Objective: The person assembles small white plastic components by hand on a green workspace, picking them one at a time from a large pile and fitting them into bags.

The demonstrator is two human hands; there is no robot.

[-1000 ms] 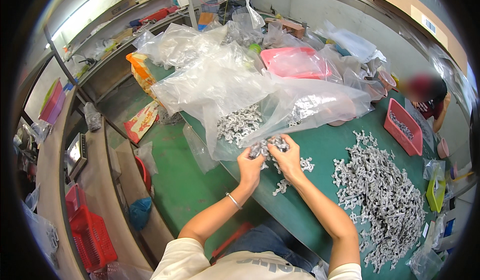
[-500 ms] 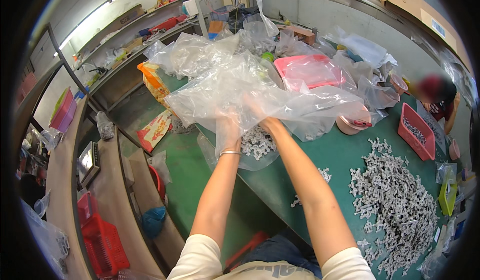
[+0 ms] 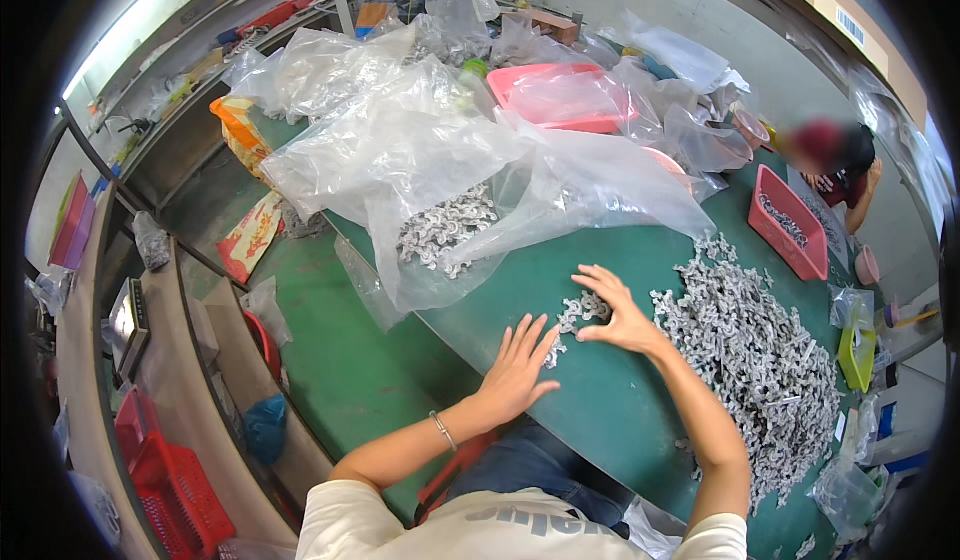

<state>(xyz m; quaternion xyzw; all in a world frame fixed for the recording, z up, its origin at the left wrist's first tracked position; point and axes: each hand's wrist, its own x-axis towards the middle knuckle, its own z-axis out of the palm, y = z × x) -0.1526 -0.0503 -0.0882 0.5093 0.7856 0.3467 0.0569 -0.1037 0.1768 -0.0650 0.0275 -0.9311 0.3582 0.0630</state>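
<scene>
My left hand (image 3: 512, 372) is open above the near edge of the green table (image 3: 530, 260), fingers spread, its tips close to a few small grey parts. My right hand (image 3: 622, 322) curves beside a small cluster of grey, curly metal-looking parts (image 3: 580, 310), thumb and fingers apart. Right of that hand lies a large heap of the same parts (image 3: 760, 380). Beyond both hands rests a big clear plastic bag (image 3: 370, 160), its mouth spread, with more parts (image 3: 447, 228) inside.
A pink tray (image 3: 545, 110) lies partly under plastic at the back. A pink basket of parts (image 3: 790, 225) stands at the right, near another person (image 3: 840, 165). A green tray (image 3: 857, 352) is at the right edge. Shelving with a red basket (image 3: 185, 490) lines the left.
Both hands have come out of the clear bag and back toward me, down to the loose parts on the table. The bag now lies untouched, parts showing in it.
</scene>
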